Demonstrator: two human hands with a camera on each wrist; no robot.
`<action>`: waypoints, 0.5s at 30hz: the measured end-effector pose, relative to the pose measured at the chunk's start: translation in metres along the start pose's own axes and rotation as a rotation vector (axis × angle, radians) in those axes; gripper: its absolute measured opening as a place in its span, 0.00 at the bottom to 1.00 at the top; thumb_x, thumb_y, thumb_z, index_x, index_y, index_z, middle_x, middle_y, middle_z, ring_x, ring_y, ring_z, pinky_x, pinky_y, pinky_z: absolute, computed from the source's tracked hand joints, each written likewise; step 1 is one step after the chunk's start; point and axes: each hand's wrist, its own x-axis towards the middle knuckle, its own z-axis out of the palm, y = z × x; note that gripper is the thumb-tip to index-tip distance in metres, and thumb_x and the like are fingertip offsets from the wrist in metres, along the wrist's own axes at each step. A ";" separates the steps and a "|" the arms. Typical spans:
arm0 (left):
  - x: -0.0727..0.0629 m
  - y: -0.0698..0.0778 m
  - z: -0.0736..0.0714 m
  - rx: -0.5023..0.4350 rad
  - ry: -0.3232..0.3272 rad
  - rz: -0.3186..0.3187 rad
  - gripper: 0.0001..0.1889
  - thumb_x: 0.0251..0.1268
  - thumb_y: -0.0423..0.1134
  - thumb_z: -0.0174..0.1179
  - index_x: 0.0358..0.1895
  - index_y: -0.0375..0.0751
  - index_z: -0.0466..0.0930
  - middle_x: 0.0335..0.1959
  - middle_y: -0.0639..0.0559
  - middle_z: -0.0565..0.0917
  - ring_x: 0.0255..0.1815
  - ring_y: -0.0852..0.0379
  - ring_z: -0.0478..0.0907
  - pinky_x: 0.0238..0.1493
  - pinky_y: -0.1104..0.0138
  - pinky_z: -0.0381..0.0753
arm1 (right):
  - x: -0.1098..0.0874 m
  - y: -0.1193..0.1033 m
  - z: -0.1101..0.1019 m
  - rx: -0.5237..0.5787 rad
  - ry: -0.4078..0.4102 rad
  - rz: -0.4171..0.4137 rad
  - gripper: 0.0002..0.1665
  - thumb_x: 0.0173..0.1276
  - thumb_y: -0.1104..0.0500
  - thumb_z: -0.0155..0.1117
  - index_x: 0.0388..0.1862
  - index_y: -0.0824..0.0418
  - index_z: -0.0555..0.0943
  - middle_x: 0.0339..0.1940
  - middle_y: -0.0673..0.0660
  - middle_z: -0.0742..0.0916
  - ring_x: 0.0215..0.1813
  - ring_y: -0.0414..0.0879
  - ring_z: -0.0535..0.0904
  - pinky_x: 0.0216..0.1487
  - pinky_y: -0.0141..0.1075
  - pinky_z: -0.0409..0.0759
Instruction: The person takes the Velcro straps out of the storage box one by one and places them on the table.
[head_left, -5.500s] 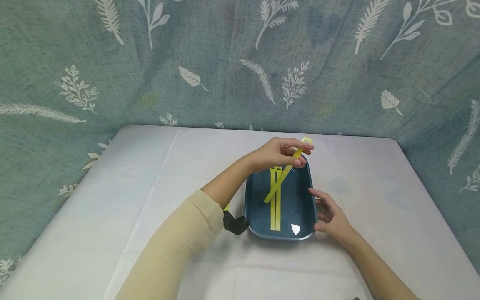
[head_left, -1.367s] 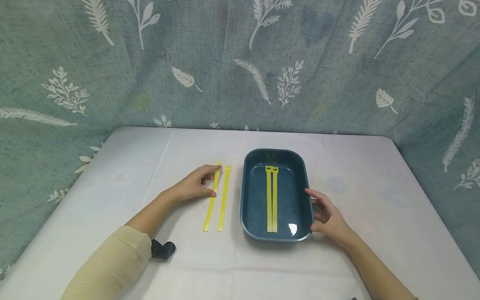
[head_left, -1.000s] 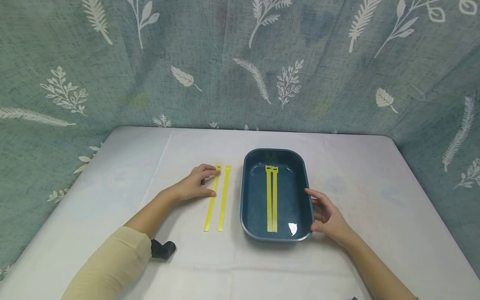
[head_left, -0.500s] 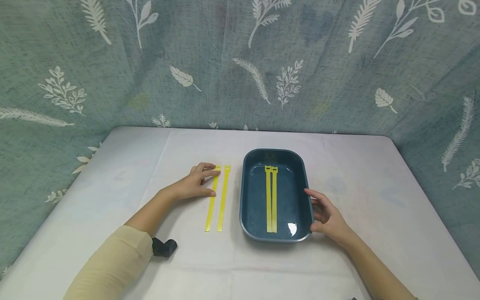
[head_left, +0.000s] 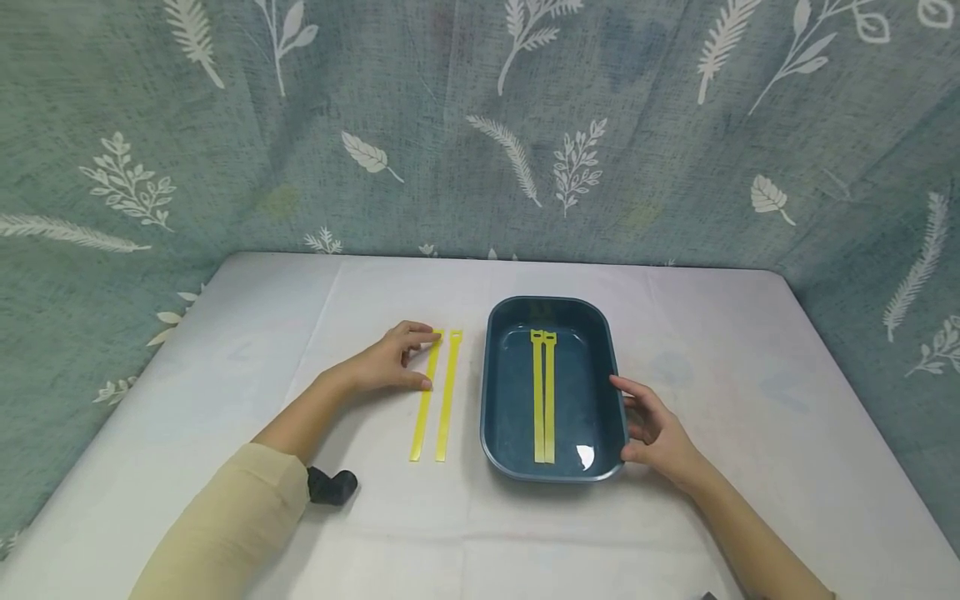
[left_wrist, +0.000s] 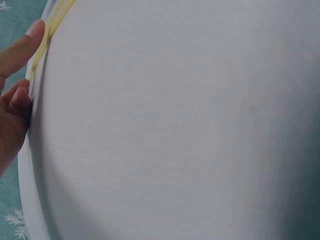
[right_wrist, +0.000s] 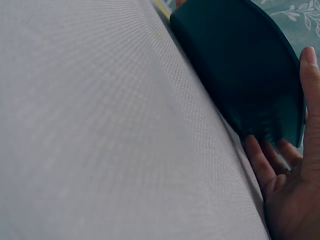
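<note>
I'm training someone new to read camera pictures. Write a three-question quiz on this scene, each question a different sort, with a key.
1. Count: how many yellow straps lie inside the blue tray?
2. True or false: the left hand touches the tray.
3. In the head view, at which part of the tray is the right hand?
A) the left side
B) the right side
C) the far end

Key:
1. Two, side by side; two more lie on the white cloth.
2. False; it is at the leftmost strap, outside the tray.
3. B; its fingers touch that side.
</note>
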 end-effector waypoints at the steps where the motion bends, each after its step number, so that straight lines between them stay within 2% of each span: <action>1: 0.001 0.000 -0.001 -0.004 0.002 0.004 0.44 0.48 0.46 0.73 0.70 0.42 0.63 0.69 0.45 0.58 0.50 0.51 0.64 0.44 0.63 0.67 | 0.000 0.000 0.000 -0.001 0.000 -0.001 0.50 0.55 0.55 0.74 0.71 0.64 0.59 0.67 0.49 0.69 0.59 0.39 0.72 0.52 0.31 0.78; 5: 0.004 0.003 -0.007 -0.038 0.021 0.019 0.44 0.48 0.44 0.74 0.70 0.41 0.62 0.68 0.43 0.59 0.52 0.48 0.65 0.43 0.63 0.67 | 0.000 0.000 0.000 -0.009 0.002 0.003 0.50 0.55 0.55 0.74 0.71 0.64 0.59 0.67 0.49 0.69 0.60 0.39 0.72 0.52 0.31 0.78; 10: 0.007 0.010 -0.016 -0.095 0.051 0.027 0.43 0.49 0.41 0.73 0.70 0.41 0.61 0.67 0.43 0.60 0.58 0.45 0.64 0.48 0.60 0.68 | 0.000 -0.001 -0.001 -0.001 -0.006 0.010 0.49 0.56 0.56 0.74 0.72 0.63 0.58 0.68 0.50 0.69 0.60 0.39 0.72 0.53 0.31 0.77; 15: 0.015 0.021 -0.023 -0.152 0.045 0.031 0.44 0.49 0.40 0.73 0.71 0.42 0.60 0.66 0.44 0.61 0.59 0.45 0.65 0.49 0.59 0.69 | -0.001 -0.003 0.000 0.018 -0.019 0.009 0.49 0.56 0.58 0.73 0.72 0.63 0.57 0.67 0.53 0.68 0.60 0.39 0.72 0.53 0.30 0.77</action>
